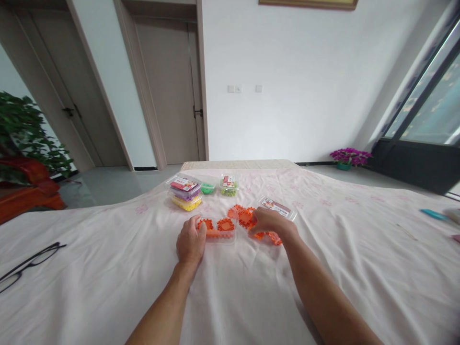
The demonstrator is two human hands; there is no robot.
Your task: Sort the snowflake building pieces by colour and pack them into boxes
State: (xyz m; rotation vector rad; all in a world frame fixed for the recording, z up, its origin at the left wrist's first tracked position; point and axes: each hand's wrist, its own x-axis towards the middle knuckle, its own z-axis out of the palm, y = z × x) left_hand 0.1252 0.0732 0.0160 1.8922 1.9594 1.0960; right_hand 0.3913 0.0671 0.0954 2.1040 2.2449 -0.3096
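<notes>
Centre of frame, on pink-flowered bedsheet: clear plastic tray part-filled with orange interlocking tiles; loose orange tiles just right of it, still outside. Detached clear lid beyond.

Left hand: palm down, fingers curled against tray's left edge, steadying it.

Right hand: knuckles up over loose tiles, fingers closed on some; exact hold hidden.

Upper centre: stacked purple and yellow tile boxes, green-tile boxes, all closed. Lower left: eyeglasses.
</notes>
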